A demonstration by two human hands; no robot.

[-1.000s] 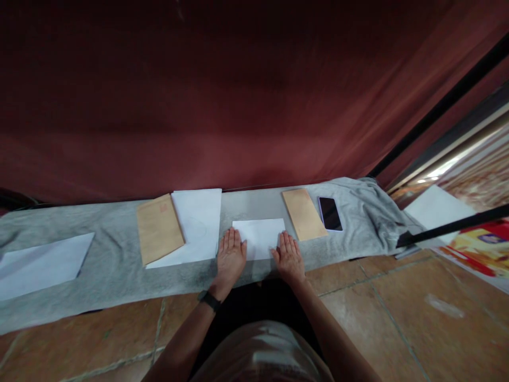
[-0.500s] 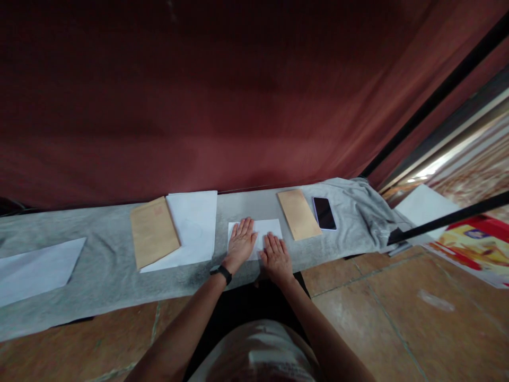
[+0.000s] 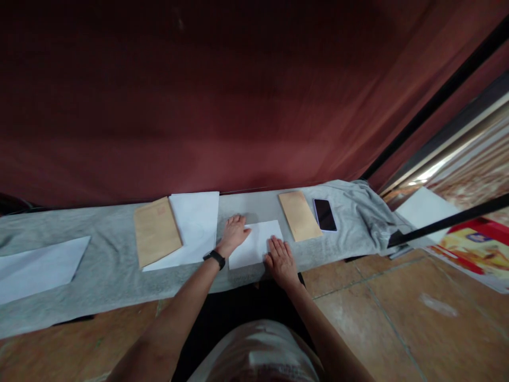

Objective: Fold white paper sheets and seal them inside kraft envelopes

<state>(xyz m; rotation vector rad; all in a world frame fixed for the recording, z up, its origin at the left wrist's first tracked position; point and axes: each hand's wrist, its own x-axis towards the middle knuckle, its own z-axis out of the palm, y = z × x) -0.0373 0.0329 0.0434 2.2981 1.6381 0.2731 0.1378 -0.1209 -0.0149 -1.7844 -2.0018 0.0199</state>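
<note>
A white sheet of paper (image 3: 255,244), about half the size of the larger sheets, lies on the grey cloth in front of me. My left hand (image 3: 234,232) rests at its left edge, palm down, wearing a dark wristwatch, with its thumb over the paper. Flat on the paper's right part is my right hand (image 3: 281,261), fingers stretched out. Neither hand grips anything. To the right lies a brown envelope (image 3: 300,215). On the left, another brown envelope (image 3: 157,231) overlaps a stack of larger white paper (image 3: 199,225).
A phone (image 3: 325,215) lies right of the nearer envelope. More white paper (image 3: 40,268) is at the far left of the cloth-covered table (image 3: 107,276). A dark red curtain (image 3: 238,106) hangs behind. Black poles (image 3: 449,223) and a printed box (image 3: 477,244) stand at the right.
My left hand has slid left across the paper to its left edge, uncovering the middle. My right hand has shifted slightly right and toward me, still flat.
</note>
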